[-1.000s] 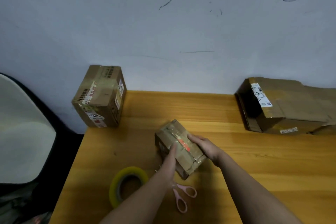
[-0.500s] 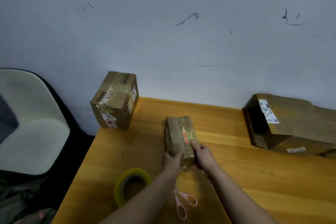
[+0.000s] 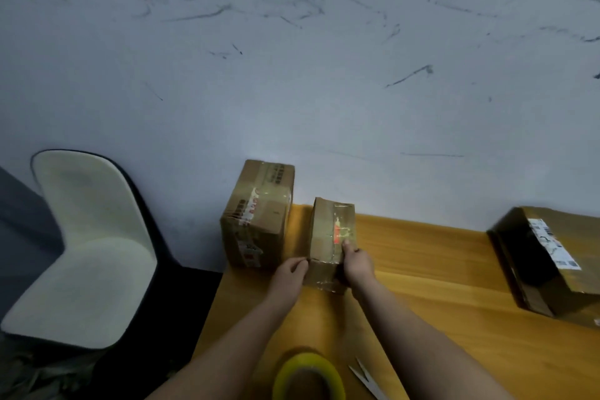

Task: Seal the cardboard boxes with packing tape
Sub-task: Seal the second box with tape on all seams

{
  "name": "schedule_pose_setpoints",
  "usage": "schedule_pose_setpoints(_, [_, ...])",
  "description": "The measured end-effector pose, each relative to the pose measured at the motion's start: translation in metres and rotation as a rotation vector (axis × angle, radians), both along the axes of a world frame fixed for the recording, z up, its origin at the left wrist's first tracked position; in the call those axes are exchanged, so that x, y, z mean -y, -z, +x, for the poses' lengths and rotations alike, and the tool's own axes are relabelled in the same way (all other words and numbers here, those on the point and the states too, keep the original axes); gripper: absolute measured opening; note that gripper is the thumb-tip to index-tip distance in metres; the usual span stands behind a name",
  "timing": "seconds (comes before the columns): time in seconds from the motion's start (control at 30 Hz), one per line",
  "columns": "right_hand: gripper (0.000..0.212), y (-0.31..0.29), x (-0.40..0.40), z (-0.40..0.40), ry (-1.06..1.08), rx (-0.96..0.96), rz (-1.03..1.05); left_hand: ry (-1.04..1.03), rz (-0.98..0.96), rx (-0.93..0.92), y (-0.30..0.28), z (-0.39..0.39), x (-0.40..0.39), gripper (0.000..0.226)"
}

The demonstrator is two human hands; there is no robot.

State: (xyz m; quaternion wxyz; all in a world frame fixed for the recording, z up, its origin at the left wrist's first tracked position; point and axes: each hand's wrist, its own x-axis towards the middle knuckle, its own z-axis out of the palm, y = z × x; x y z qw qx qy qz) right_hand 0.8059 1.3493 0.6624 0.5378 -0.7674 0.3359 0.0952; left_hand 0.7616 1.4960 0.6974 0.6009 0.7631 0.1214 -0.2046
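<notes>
Wooden table (image 3: pixel 438 273) stood against the wall. A small box (image 3: pixel 328 230) lay on it, gripped at its near end by fingers (image 3: pixel 300 265) of both hands. A bigger box (image 3: pixel 259 214) stood just left of those fingers, a third box (image 3: pixel 552 263) well to their right. Tape roll (image 3: pixel 308 377) and scissors (image 3: pixel 367 378) lay nearer than the fingers.

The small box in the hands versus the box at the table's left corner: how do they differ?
The small box is narrower and lower than the corner box. The small box is gripped at its near end by the left hand and right hand; the corner box stands untouched against the wall. The small box has a red mark on top; the corner box carries printed labels. Both are brown cardboard with shiny tape, standing side by side.
</notes>
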Motion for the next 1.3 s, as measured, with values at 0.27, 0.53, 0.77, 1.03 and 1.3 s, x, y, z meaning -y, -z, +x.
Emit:
schedule_pose_setpoints(0.27, [0.050,0.013,-0.027,0.062,-0.017,-0.021,-0.034,0.316,0.851,0.895,-0.006,0.058,-0.058,0.038])
schedule_pose_setpoints(0.53, [0.065,0.034,-0.042,0.085,0.110,0.060,0.288,0.428,1.139,0.570,-0.003,0.105,-0.067,0.070])
schedule_pose_setpoints(0.77, [0.047,0.052,-0.038,0.068,0.135,0.153,0.197,0.417,1.104,0.515,0.002,0.103,-0.062,0.076])
schedule_pose_setpoints(1.03, [0.058,0.039,-0.020,0.048,0.044,0.158,0.080,0.396,1.058,0.670,0.000,0.096,-0.058,0.069])
schedule_pose_setpoints(1.3, [0.035,0.037,0.043,-0.043,0.151,0.153,-0.047,0.562,0.833,1.004,0.004,0.032,-0.015,0.053])
